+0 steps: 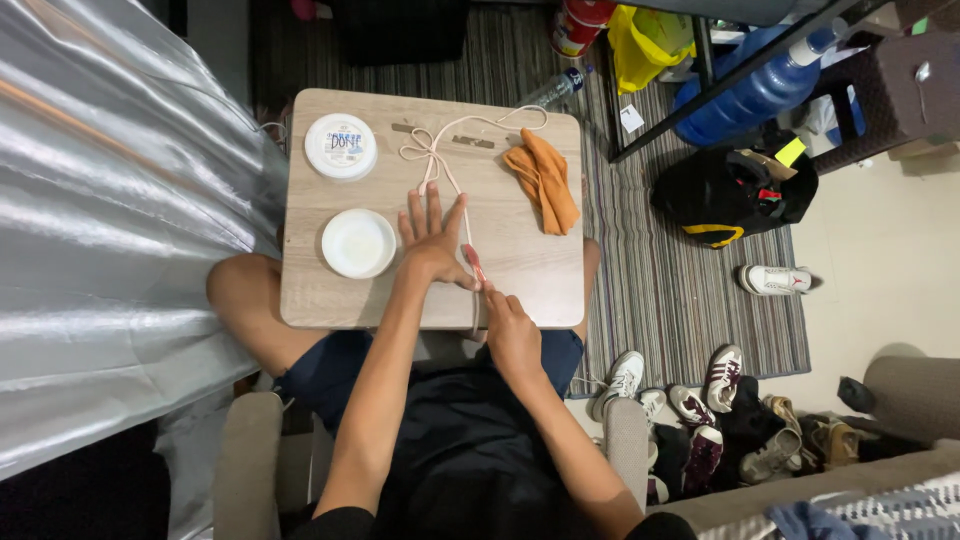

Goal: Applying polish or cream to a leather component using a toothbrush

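View: looking straight down from the head onto a small lap bench (520,285) of pale wood-grain laminate with rounded corners, resting across bare knees.
Left hand (432,238): spread flat and wide, fingers fanned, pressing the cord (440,160) against the bench top, seemingly to keep it from sliding.
Right hand (510,330): closed narrowly at the near edge of the bench, pinching the near end of a thin red-and-white stick-like tool (476,265) (exact kind too small to tell).
Cord: cream, soft-looking, tied in a loose bow near the far edge, one tail curving right, another running straight back under the left hand toward the body.
Tub (358,243): round, white, open and shallow, just left of the left hand.
Lid (341,146): round, white, printed, lying flat beyond the tub.
Cloth (543,178): orange, crumpled, soft folds, right of the bow, within easy reach.
Surroundings: striped rug (680,290), scattered shoes (700,400), silvery sheeting (110,200) at left.
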